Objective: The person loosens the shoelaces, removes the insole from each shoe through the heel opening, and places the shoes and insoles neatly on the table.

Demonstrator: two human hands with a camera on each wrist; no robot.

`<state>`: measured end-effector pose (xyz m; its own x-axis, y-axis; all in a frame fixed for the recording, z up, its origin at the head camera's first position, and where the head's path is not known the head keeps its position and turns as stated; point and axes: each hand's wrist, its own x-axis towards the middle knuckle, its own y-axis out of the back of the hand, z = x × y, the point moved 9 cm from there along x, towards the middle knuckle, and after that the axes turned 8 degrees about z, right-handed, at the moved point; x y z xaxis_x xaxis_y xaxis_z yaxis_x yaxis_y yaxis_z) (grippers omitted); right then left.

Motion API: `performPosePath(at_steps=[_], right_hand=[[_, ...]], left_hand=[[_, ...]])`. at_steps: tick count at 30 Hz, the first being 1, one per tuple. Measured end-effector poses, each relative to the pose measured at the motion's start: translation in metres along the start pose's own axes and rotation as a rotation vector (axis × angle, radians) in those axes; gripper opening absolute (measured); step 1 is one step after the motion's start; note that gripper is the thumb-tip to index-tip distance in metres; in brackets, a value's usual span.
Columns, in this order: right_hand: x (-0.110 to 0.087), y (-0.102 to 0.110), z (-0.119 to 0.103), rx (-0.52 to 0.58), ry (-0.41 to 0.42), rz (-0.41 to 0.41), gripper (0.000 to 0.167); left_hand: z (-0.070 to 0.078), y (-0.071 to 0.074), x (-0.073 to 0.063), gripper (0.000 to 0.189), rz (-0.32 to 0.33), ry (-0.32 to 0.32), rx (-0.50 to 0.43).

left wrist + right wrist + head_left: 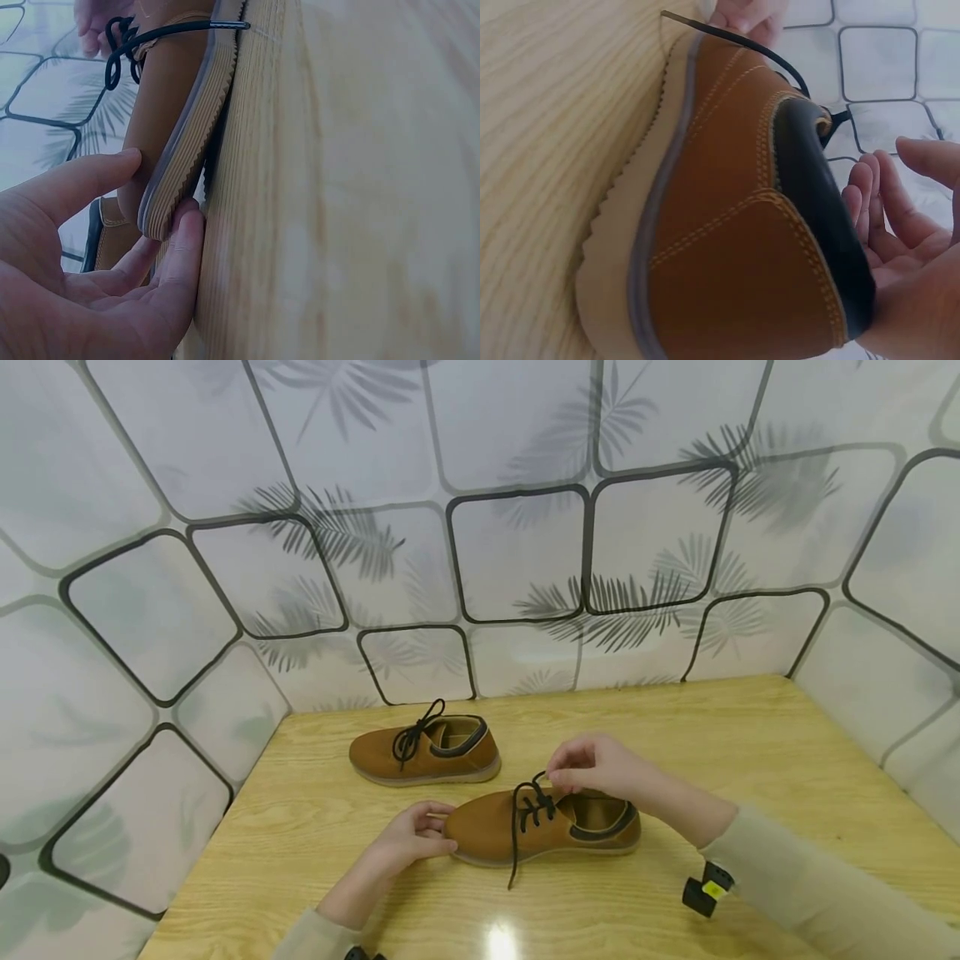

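Note:
A brown shoe [487, 827] with dark laces lies on its sole, toe pointing left. My left hand [416, 835] grips its toe; in the left wrist view, the thumb [105, 176] presses the upper and the fingers [184, 255] sit at the sole's edge. My right hand [600, 767] is above the shoe's opening, fingertips close to a raised part of the black shoelace [514, 835]. In the right wrist view its thumb and fingers stand slightly apart, with no lace visible between them. One lace end hangs down the near side to the table.
A second brown shoe [382, 752] with a tied bow stands behind, toe to the left. The wooden table [720, 735] reaches back to a patterned curtain [517, 560]. A small black camera [703, 889] is on my right wrist.

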<state>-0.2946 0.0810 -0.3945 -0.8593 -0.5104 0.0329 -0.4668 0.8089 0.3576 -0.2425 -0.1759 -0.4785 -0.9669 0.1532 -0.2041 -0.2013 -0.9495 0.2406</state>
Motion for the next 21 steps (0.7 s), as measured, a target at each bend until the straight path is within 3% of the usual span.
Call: performPosePath(at_steps=[21], right_hand=[[-0.003,-0.012,0.004,-0.114,0.1,-0.064,0.011]], left_hand=[[0.001,0.0,-0.001,0.059,0.005,-0.001,0.008]])
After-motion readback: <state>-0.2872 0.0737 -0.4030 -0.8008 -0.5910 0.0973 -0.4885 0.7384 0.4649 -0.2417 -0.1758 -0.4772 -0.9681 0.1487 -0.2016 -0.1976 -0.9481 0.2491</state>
